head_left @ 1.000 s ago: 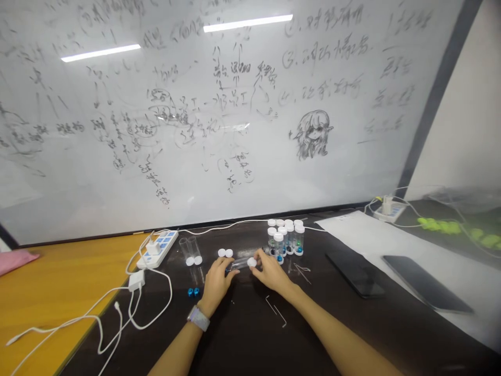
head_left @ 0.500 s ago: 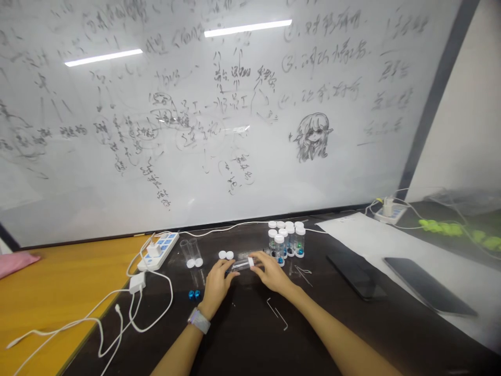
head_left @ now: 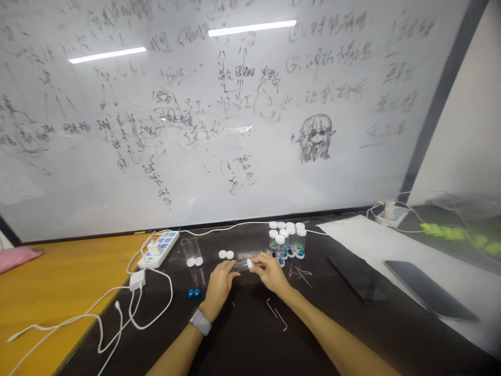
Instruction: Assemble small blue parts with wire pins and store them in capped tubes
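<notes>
- Dark table (head_left: 242,342) fills the near part of the view, and beside its left edge is a yellow surface (head_left: 47,297) with white wires (head_left: 99,324) lying across both.
- Close to the person, a watch (head_left: 201,322) is on the left wrist.
- Two bent metal rods (head_left: 282,319) lie between the forearms, just beside each other.
- Two blue balls (head_left: 191,293) sit side by side, to the left of the left hand (head_left: 220,283).
- This left hand is curled, with thumb and fingers almost together; it has hold of the left end of a clear tube (head_left: 241,266).
- Tube is lying sideways between both hands, above the middle of the table.
- Right hand (head_left: 272,272) is also nearly closed: its thumb and fingertips pinch a white cap (head_left: 250,263) at the right end of this tube.
- To the right are a black phone (head_left: 354,279) and a grey phone (head_left: 430,290); the grey one is on white paper (head_left: 352,230).
- Behind the left hand, two loose caps (head_left: 229,255) lie touching or almost touching.
- Farther left, two standing tubes (head_left: 194,246) are upright on white bases.
- Behind the right hand stands a group of capped bottles (head_left: 280,249), with small blue, green and dark pieces inside.
- Power strip (head_left: 164,245) lies at the back left.
- Whiteboard (head_left: 235,172) with handwriting and a drawn figure covers the far side.
</notes>
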`<state>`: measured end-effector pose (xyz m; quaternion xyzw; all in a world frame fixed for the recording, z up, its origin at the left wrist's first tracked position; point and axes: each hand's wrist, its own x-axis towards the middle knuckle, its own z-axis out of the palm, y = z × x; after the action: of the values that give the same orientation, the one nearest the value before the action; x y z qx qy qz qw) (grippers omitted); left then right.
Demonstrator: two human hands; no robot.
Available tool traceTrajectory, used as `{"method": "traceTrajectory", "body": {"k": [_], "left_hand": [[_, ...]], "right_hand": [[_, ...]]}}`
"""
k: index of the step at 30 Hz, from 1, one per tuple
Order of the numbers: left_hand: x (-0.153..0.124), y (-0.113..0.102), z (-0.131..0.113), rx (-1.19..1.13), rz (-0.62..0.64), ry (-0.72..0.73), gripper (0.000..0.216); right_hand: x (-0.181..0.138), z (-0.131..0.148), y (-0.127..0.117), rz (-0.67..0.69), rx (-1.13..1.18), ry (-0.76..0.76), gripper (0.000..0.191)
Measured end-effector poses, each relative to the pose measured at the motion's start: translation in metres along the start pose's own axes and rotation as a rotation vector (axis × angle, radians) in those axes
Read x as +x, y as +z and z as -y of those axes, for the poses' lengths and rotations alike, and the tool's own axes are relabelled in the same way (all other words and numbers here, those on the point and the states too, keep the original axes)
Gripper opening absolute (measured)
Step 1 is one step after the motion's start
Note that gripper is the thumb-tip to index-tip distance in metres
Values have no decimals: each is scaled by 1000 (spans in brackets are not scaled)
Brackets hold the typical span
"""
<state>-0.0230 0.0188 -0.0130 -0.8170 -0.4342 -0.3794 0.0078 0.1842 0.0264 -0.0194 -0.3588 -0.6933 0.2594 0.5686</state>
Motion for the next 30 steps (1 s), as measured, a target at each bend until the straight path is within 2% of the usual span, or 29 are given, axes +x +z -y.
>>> {"method": "traceTrajectory", "body": {"k": [7, 11, 14, 16, 18, 22, 24, 26, 28, 30], "left_hand": [[-1, 4, -3, 60, -8, 12, 28], [1, 3, -5, -40, -57, 10, 27], [5, 4, -12, -132, -147, -28, 26], [6, 4, -19, -180, -173, -37, 27], [6, 3, -25, -224, -144, -29, 28], [3, -5, -32, -286, -31, 9, 39], [1, -11, -34, -286, 62, 48, 41], [0, -16, -37, -233, 147, 88, 32], [0, -20, -40, -146, 164, 104, 24], [1, -22, -42, -69, 142, 92, 26]], "right_hand": [[-3, -5, 1, -7, 75, 57, 17], [-2, 7, 7, -61, 77, 30, 15], [2, 20, 13, -153, 119, -4, 29], [3, 27, 15, -159, 169, 10, 43], [3, 31, 15, -121, 202, 40, 48], [1, 36, 9, -63, 151, 80, 31], [1, 41, 5, -81, 60, 50, 25], [2, 46, -2, -123, -51, -20, 21], [4, 51, -15, -172, -156, -99, 18], [7, 52, -35, -238, -255, -159, 16]]}}
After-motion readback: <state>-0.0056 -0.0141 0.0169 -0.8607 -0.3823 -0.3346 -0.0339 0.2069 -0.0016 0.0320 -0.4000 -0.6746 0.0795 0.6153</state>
